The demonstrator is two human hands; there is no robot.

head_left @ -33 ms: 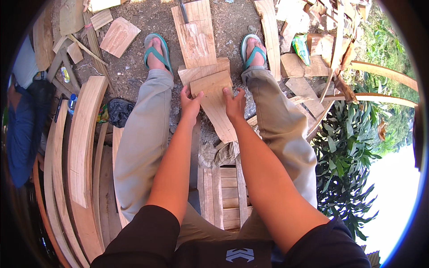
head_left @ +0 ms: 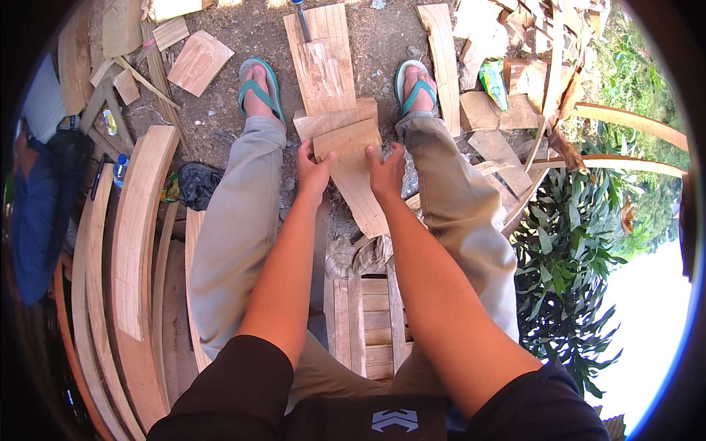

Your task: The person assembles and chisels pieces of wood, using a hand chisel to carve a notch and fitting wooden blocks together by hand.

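Note:
Between my knees is a short, flat piece of pale wood (head_left: 355, 176), wider at its far end and tapering toward me. My left hand (head_left: 315, 173) grips its left edge, thumb on top and fingers curled at the side. On the opposite edge, my right hand (head_left: 385, 173) holds it the same way. A wooden block (head_left: 309, 126) lies just beyond, partly covered by the held piece. Past that, a flat board (head_left: 334, 77) with a roughly chipped patch rests on the ground. A chisel (head_left: 302, 23) with a blue handle lies over the board's far end.
Long curved planks (head_left: 136, 242) are stacked at my left, near a black plastic bag (head_left: 200, 185) and a bottle (head_left: 120, 169). Offcuts (head_left: 200, 62) lie about the ground. Beneath me is a slatted wooden piece (head_left: 376, 316). Curved strips (head_left: 625, 125) and leafy plants (head_left: 570, 272) are at right.

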